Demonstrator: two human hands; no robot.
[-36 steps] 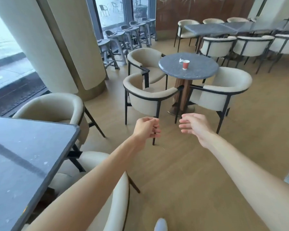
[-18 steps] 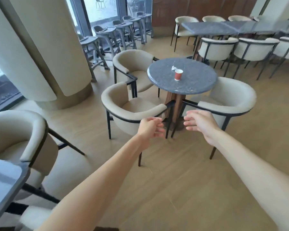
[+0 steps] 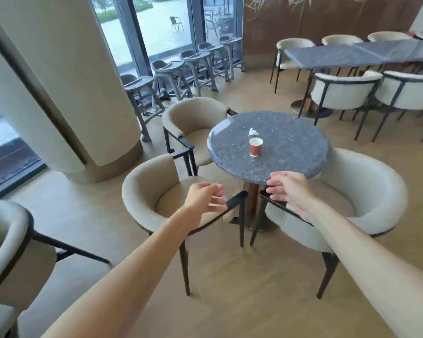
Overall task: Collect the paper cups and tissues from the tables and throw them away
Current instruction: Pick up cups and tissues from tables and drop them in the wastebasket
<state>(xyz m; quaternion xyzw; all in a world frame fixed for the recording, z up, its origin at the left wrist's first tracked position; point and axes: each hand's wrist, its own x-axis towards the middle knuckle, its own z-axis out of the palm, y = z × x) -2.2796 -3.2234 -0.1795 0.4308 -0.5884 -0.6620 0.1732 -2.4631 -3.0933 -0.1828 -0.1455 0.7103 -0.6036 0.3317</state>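
Note:
A red paper cup (image 3: 255, 147) stands upright near the middle of a round grey speckled table (image 3: 291, 147). Just behind it lies a small crumpled white tissue (image 3: 253, 131). My left hand (image 3: 204, 198) hovers over the seat of the near-left chair, fingers loosely apart and holding nothing. My right hand (image 3: 291, 191) is stretched out at the table's near edge, fingers spread, also holding nothing. Both hands are short of the cup.
Three beige armchairs ring the round table: near left (image 3: 142, 191), far left (image 3: 193, 113), right (image 3: 366, 191). A thick pillar (image 3: 59, 81) stands left. High chairs (image 3: 171, 69) line the window. A long grey table (image 3: 352, 54) with chairs is at the back right.
The round table and its chairs have come much closer as I walked toward them. Both hands have opened from loose curls, and the dark table at my left has left the view.

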